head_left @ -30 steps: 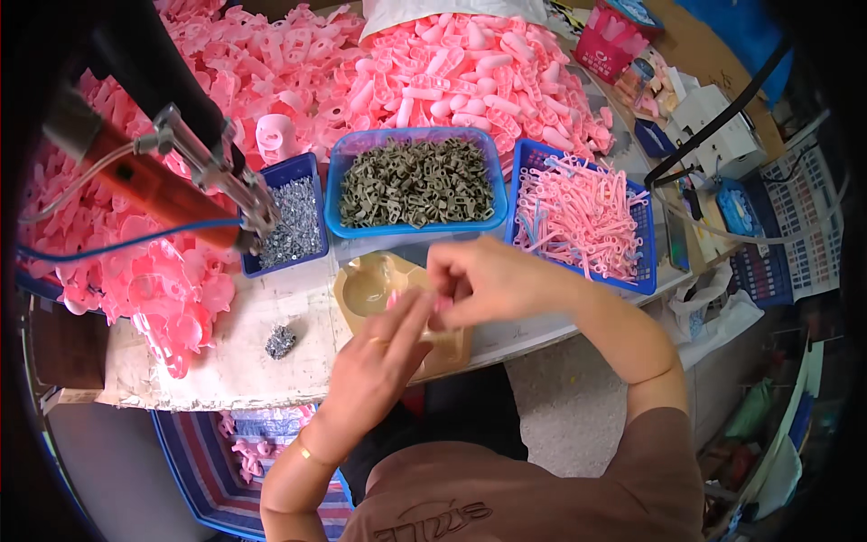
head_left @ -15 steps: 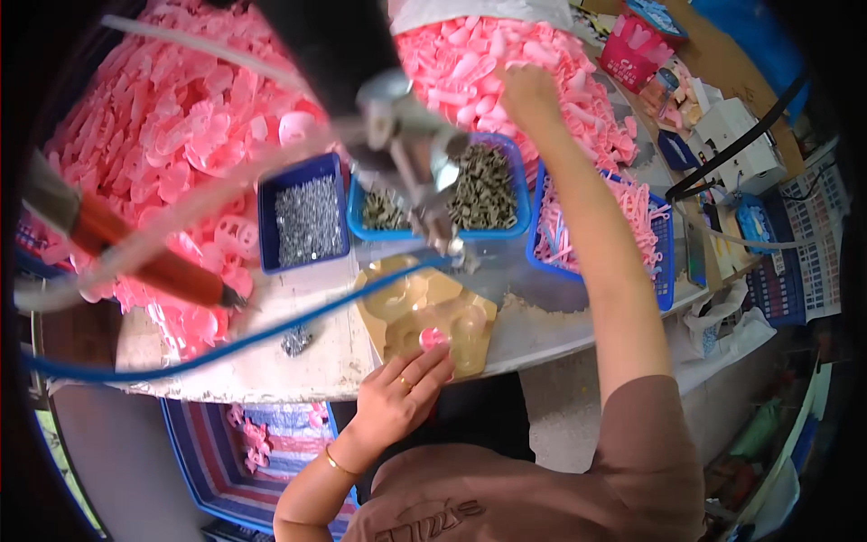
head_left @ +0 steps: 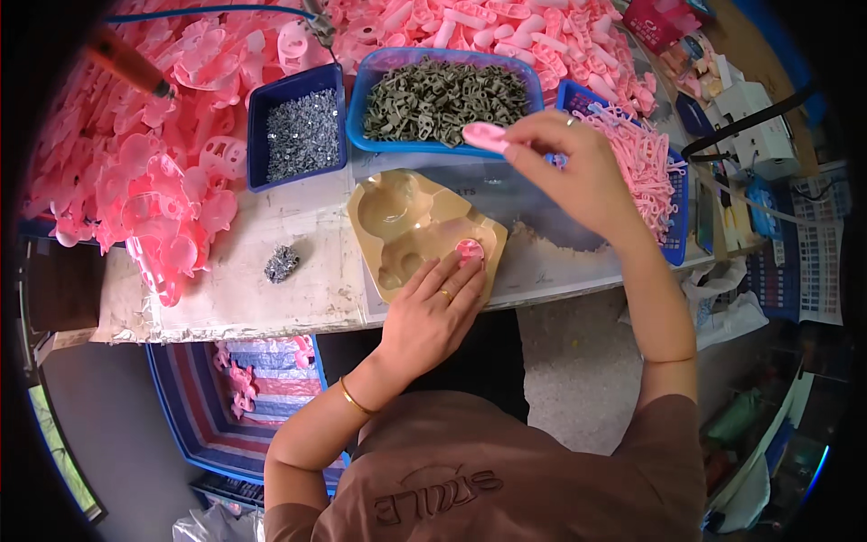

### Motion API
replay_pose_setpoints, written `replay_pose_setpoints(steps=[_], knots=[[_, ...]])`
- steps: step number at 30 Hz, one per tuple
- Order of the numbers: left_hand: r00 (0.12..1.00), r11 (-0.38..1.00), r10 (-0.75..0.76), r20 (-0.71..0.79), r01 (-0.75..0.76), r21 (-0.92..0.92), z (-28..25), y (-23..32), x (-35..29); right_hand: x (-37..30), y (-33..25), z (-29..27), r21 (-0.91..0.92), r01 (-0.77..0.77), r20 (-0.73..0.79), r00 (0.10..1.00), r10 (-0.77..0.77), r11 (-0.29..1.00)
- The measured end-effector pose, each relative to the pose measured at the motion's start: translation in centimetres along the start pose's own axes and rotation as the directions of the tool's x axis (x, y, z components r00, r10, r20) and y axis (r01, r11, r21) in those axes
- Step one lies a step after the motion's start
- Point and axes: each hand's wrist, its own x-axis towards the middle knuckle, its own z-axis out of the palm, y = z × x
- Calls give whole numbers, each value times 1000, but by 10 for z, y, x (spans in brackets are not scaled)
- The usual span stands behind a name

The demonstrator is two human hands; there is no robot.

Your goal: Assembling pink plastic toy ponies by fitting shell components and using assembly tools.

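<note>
A tan moulded block (head_left: pixel 420 239) with rounded hollows lies at the table's front edge. My left hand (head_left: pixel 433 303) rests flat on its near right part, fingers stretched out. A small round pink plastic piece (head_left: pixel 469 248) sits in a hollow at its fingertips. Above and to the right of the block, my right hand (head_left: pixel 571 172) pinches an elongated, hollow pink plastic piece (head_left: pixel 486 136) between thumb and fingers. A small blue and pink bit shows under that hand; I cannot tell whether it is held. Behind the held piece stands a blue tub (head_left: pixel 358 135) of dark grey-green clips.
A navy bin (head_left: pixel 257 176) holds small silvery metal parts. Pink plastic parts (head_left: pixel 172 172) are heaped at left and back. A blue basket (head_left: pixel 677 244) of thin pink strips stands right. A metal clump (head_left: pixel 282 263) lies left. A screwdriver-like tool (head_left: pixel 126 59) hangs upper left.
My right hand has come back from the far pink heap with a pink piece in it. My view has shifted, and the hanging tools now appear higher. My left hand stays at the block.
</note>
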Motion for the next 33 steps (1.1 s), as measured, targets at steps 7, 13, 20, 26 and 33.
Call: replay_pose_setpoints(steps=[7, 13, 20, 26, 33], knots=[[993, 990, 113, -35, -110, 93, -10, 6, -17, -47, -28, 58, 138, 104, 308, 941, -142, 985], [979, 989, 117, -169, -130, -64, -41, 0, -55, -57, -45, 91, -90, 299, 430, 872, -234, 950], [834, 896, -257, -488, 395, 203, -93, -94, -80, -58, -45, 86, -167, 452, 478, 814, -329, 876], [589, 415, -417, -692, 801, 432, -138, -197, -110, -51, -65, 90, -137, 428, 400, 849, -346, 893], [417, 575, -308, -855, 798, 182, -143, -190, -125, -53, -68, 93, -95, 400, 327, 877, -351, 911]])
